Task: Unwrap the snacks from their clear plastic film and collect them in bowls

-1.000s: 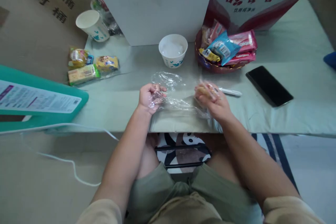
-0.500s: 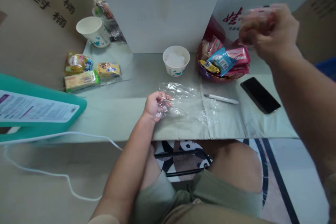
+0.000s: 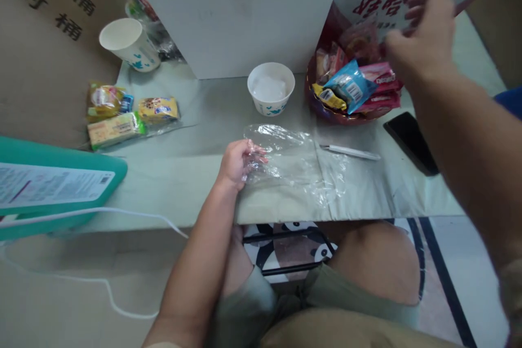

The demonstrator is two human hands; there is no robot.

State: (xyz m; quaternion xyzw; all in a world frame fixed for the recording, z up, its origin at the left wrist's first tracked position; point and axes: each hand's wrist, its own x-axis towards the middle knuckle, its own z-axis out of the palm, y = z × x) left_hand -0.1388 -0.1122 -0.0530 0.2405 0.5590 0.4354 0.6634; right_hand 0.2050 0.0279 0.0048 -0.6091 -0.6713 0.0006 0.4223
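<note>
The left hand [image 3: 237,162] pinches the near-left edge of a clear, crumpled plastic bag [image 3: 293,160], which lies flat on the bench [image 3: 196,163], spreading rightward from that grip toward a white pen [image 3: 350,151]. The right hand [image 3: 422,38] hangs loosely curled above the snack basket [image 3: 350,89], its grip seemingly empty.

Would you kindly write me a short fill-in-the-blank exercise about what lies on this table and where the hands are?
1. The left hand grips the edge of a clear ____ bag.
2. The right hand is raised above the red bowl full of ____.
3. A white pen lies between the bag and the black ____.
4. The white cup behind the bag stands ____.

Missing words: plastic; snack packets; phone; upright
</note>
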